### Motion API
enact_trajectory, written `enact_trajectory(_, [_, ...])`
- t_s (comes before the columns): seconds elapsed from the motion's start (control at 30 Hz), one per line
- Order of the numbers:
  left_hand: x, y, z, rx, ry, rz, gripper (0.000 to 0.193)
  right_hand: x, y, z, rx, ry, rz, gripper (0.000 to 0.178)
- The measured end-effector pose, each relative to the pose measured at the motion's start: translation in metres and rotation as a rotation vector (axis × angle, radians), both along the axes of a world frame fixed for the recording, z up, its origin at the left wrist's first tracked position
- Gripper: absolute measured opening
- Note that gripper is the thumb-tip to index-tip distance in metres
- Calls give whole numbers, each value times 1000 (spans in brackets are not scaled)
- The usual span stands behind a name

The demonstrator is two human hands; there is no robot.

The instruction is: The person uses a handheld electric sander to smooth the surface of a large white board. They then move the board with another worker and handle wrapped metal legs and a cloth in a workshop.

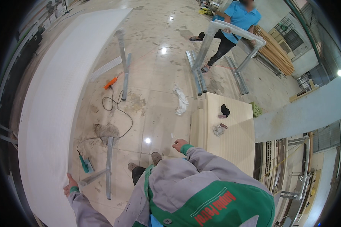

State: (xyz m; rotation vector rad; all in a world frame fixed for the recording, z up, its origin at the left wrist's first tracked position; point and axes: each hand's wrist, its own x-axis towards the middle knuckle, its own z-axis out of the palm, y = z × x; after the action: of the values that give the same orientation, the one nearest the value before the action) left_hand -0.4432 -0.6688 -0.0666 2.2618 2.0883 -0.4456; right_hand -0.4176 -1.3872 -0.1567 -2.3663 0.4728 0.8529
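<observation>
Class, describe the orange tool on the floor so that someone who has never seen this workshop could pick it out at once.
Start at the big white panel along the left, whose lower edge the left hand touches. Just right of it, a metal trestle stands on the tiled floor. The orange tool lies at its foot, trailing a black cable; the other hand tool, nearer the person, is green.
</observation>
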Motion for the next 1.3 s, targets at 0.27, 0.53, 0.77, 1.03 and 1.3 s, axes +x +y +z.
enact_trajectory(0.27, [0, -1, 0, 2, -1, 12, 148, 0, 1, 5, -21, 30, -35, 58])
enact_trajectory(0.53, [-3, -2, 1, 8, 39, -24, 145, 1, -2, -1, 5, -3, 19, 57])
enact_trajectory(0.77, [-1, -2, -5, 13, 80, -7, 145, 1, -2, -10, -18, -12, -16, 55])
enact_trajectory(1.03, [-1, -6, 3, -14, 40, -7, 144, 7, 1, 3, 10, -31, 12, 56])
enact_trajectory(1.3, [2, -15, 12, -29, 38, -2, 143, 10, -2, 0, -3, -39, 6, 57])
